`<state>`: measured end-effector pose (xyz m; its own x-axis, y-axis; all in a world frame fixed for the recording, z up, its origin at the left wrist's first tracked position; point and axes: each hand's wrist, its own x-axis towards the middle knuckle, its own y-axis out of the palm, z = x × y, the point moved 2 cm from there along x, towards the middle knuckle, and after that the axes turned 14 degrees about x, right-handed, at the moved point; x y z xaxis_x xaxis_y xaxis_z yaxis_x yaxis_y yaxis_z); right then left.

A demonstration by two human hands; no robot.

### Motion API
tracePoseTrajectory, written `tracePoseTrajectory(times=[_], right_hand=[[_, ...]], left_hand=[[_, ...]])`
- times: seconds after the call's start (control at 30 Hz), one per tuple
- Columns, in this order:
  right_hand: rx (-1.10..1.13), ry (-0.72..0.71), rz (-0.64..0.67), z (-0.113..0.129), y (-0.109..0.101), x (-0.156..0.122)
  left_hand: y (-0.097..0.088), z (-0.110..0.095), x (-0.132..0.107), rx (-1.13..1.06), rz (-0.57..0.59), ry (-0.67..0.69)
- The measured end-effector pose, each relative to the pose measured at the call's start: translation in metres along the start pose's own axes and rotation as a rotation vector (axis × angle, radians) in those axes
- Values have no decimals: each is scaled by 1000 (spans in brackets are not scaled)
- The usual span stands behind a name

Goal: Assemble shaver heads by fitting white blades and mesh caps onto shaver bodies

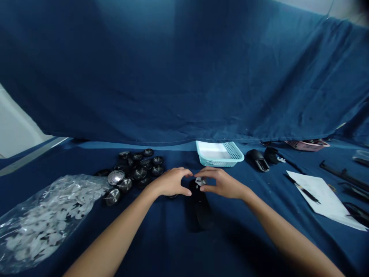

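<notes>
My left hand (pixel 172 181) and my right hand (pixel 220 182) meet over the middle of the blue-covered table (pixel 161 238), fingers curled inward. Between the fingertips sits a small silvery-white piece (pixel 199 181), pinched by my right thumb and forefinger. Below it a black elongated body (pixel 198 206) lies on the cloth, its top end under both hands. My left fingers curl around that top end; whether they grip it is hard to make out.
A pile of round black and silver caps (pixel 135 169) lies left of the hands. A clear bag of small white pieces (pixel 43 215) sits at the near left. A light-blue basket (pixel 219 154) stands behind. Black parts (pixel 261 158), paper (pixel 325 198) with a pen (pixel 305 190) lie right.
</notes>
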<state>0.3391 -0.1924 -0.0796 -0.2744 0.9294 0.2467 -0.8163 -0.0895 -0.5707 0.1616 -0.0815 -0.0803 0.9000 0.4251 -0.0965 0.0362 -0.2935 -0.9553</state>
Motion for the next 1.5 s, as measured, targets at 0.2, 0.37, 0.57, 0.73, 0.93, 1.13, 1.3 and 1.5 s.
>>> tracePoseTrajectory(times=[0.2, 0.37, 0.57, 0.73, 0.93, 1.13, 1.3, 1.5], right_hand=[[40, -20, 3, -9, 7, 3], [80, -10, 14, -13, 7, 4], [70, 16, 57, -15, 8, 5], [67, 20, 89, -13, 5, 5], [109, 51, 151, -8, -6, 7], [173, 117, 28, -23, -5, -7], [445, 166, -32, -48, 21, -21], [516, 105, -126, -54, 42, -22]], left_hand=[[9, 2, 6, -14, -35, 33], [8, 4, 6, -60, -37, 59], [10, 5, 6, -96, -35, 48], [7, 2, 4, -97, -34, 34], [-4, 4, -1, -122, -17, -6], [-7, -1, -2, -110, -133, 51], [3, -15, 1, -25, -177, 120], [9, -20, 1, 57, -181, 115]])
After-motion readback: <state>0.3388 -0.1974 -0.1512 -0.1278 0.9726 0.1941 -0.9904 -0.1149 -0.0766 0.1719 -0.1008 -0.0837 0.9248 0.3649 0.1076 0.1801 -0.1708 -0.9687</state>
